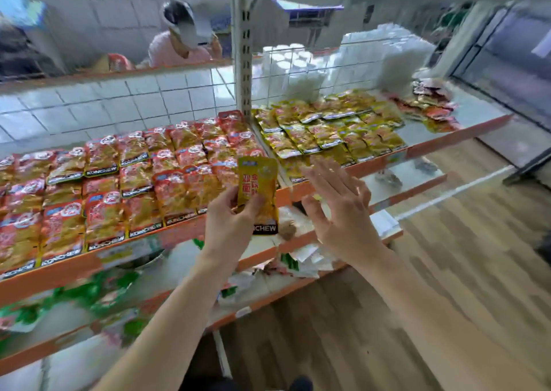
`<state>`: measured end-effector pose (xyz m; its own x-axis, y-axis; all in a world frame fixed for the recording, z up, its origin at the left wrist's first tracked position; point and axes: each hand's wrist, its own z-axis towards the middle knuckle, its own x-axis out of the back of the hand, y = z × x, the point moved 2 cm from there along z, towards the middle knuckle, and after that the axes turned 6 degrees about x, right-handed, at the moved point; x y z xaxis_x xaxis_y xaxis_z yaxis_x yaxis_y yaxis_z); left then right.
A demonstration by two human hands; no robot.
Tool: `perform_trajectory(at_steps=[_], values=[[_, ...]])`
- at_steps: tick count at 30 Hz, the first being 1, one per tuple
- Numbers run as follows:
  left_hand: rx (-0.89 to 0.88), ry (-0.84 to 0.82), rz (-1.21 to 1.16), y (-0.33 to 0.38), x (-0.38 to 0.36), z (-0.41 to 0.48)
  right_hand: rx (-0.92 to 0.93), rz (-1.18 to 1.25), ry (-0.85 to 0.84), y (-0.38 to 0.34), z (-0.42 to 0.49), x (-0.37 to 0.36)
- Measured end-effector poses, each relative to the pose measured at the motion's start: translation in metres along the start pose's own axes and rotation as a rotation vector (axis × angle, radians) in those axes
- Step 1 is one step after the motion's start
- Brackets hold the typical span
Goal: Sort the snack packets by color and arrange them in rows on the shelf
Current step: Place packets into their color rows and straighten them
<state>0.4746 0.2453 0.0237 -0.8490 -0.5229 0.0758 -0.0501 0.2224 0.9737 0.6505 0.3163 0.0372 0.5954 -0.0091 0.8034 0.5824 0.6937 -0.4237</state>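
Nearest to me, my left hand (229, 223) held one yellow packet (258, 188) upright, with its fingers (222, 201) and thumb pinched on the packet's lower half. My right hand (343, 214) hung just right of that packet. Its fingers (325, 176) were straight and spread wide, and they held nothing. I could not tell whether they brushed the packet's edge.

Below both sets of fingers, a lower shelf (262, 298) carried green and white packs (89, 298), too blurred to read. Wooden floor (432, 286) lay under and to the right of the right fingers.

Just beyond the left fingers ran the orange front edge of the shelf (179, 231). To their left, red packets (119, 176) lay on it in tidy rows. Beyond the right fingers, yellow packets (322, 134) lay in their own rows. A slotted upright post (245, 62) stood between the two colours.

Farther right of the right fingers, well apart from the rows, sat a loose heap of red packets (432, 107). Behind the yellow rows stood stacked white cups (286, 62). Farthest off, left of the post, a person in a pink top (179, 52) stood behind the shelving.
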Motion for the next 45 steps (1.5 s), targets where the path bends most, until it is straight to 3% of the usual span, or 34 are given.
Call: perform_trajectory(at_steps=[8,16,24,33,45], values=[[-0.015,-0.024,-0.004,0.012,-0.092,-0.037,-0.079,-0.034,0.038,0.066,-0.046,0.078],[-0.068,-0.093,-0.017,0.019,-0.154,-0.028,-0.123,-0.048,0.039,0.108,-0.052,0.101],[-0.017,-0.144,-0.009,0.017,-0.199,0.013,-0.158,-0.061,-0.023,0.16,-0.025,0.092],[-0.012,-0.058,0.023,0.024,-0.235,0.097,-0.122,-0.07,-0.099,0.226,0.05,0.067],[-0.241,0.054,0.338,0.036,-0.252,0.166,-0.096,-0.015,-0.153,0.27,0.113,0.044]])
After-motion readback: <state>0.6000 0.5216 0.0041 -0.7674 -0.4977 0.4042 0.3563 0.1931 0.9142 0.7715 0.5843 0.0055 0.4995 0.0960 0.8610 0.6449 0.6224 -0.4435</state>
